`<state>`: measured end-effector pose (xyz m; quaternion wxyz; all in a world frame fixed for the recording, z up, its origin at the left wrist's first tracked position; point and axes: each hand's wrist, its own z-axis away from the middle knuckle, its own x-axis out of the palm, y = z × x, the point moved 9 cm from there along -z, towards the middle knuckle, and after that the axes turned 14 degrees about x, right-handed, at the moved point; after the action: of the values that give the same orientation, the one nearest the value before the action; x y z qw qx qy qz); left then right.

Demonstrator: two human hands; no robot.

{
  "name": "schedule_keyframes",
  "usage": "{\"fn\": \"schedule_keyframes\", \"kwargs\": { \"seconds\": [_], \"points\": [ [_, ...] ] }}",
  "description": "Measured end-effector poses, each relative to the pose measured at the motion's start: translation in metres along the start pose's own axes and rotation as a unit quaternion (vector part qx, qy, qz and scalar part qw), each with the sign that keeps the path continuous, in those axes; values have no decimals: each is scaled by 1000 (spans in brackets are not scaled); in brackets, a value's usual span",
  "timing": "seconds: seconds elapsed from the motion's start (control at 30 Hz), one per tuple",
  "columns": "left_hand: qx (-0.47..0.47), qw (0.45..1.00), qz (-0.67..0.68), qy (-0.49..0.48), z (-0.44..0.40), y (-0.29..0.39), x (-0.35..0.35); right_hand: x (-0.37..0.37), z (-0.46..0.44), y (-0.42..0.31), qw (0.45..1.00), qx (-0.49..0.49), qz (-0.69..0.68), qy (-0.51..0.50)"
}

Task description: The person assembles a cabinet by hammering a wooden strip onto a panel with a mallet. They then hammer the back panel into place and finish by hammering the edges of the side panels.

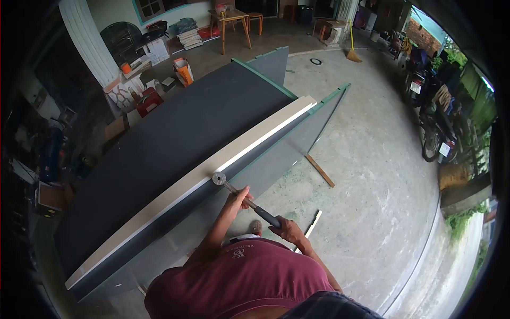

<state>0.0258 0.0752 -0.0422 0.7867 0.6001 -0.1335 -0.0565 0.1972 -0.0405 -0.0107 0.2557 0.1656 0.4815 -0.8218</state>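
Beam (234, 152): on the panel (175, 122), along its near edge
Tool (265, 216): head at the beam's near side, around mid-length, handle toward the person (239, 274)
Left fingers (246, 196): on the tool's shaft
Right fingers (280, 226): on its grip, nearer the person
Stick (320, 171): on the floor (382, 175), right of the panel
Broom (353, 52): beyond the panel's far right corner
Motorbikes (433, 114): along the floor's right edge

One held tool (264, 213), one long beam (234, 150), one broom (354, 55)
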Motion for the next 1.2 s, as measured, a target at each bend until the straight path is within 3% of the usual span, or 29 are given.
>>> {"fn": "schedule_keyframes", "kwargs": {
  "seconds": [1.2],
  "points": [
    [-7, 1000, -12, -2, 1, 0, 5, 19, -11, 8, 999, 22, -33, -13]
  ]
}}
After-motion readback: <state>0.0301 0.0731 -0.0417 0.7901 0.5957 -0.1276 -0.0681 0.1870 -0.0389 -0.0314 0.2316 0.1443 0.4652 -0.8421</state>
